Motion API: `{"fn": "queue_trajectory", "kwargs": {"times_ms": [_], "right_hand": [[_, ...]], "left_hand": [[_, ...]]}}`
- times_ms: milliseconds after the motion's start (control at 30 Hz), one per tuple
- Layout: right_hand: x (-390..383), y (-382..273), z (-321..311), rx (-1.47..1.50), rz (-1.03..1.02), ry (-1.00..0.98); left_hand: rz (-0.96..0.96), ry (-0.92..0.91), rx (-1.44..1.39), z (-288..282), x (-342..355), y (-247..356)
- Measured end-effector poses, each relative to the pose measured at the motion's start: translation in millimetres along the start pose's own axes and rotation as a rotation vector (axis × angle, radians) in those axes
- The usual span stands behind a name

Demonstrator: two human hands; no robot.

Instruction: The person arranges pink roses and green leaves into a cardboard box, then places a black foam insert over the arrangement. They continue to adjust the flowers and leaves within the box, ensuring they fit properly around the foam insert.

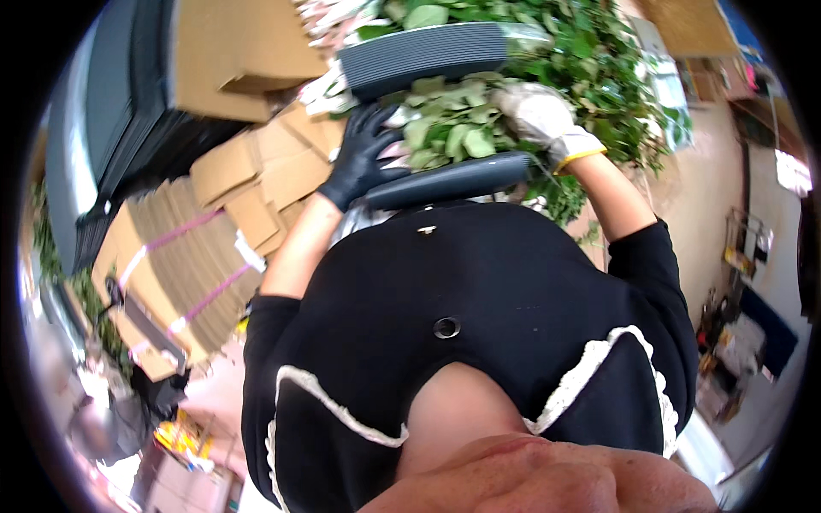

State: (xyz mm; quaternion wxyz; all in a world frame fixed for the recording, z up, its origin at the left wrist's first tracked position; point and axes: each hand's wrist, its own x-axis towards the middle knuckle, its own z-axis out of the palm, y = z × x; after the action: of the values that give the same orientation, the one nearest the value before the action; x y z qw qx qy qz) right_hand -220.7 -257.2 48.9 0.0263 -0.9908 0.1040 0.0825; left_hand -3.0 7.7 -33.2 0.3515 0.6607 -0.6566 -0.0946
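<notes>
A bunch of pale green leafy stems [453, 126] lies between the far wall [423, 60] and the near wall [453, 179] of a dark grey ribbed plastic box. At the box's left end is my left hand [366, 158] in a black glove, fingers spread, touching the near wall and the edge of the leaves. My right hand [537, 111], in a whitish glove with a yellow cuff, is curled at the right end of the bunch. Its fingertips are partly lost among the leaves. Darker green branches [599, 77] are heaped beyond and to its right.
Brown cardboard sheets [184, 248], tied with pink straps, stand to my left. Behind them are dark grey stacked panels [111, 111] and a cardboard box [244, 51]. White-wrapped stems [329, 21] lie beyond the grey box. On the right, a trolley [746, 244] stands on the floor.
</notes>
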Motion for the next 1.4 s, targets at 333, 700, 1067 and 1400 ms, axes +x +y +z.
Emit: {"fn": "queue_trajectory", "kwargs": {"times_ms": [333,700,1067,1400], "right_hand": [[50,-66,-82,0.5,-0.607,-0.107],[61,-56,11,0.233,-0.541,-0.097],[68,-62,9,0.204,-0.553,-0.111],[62,-57,16,0.2,-0.494,-0.098]], "left_hand": [[-0.198,0.016,-0.208,5,-3,6],[-0.781,0.344,-0.792,9,12,32],[-1.027,0.016,-0.177,-102,-133,-11],[-0.838,0.163,-0.539,-79,-62,9]]}}
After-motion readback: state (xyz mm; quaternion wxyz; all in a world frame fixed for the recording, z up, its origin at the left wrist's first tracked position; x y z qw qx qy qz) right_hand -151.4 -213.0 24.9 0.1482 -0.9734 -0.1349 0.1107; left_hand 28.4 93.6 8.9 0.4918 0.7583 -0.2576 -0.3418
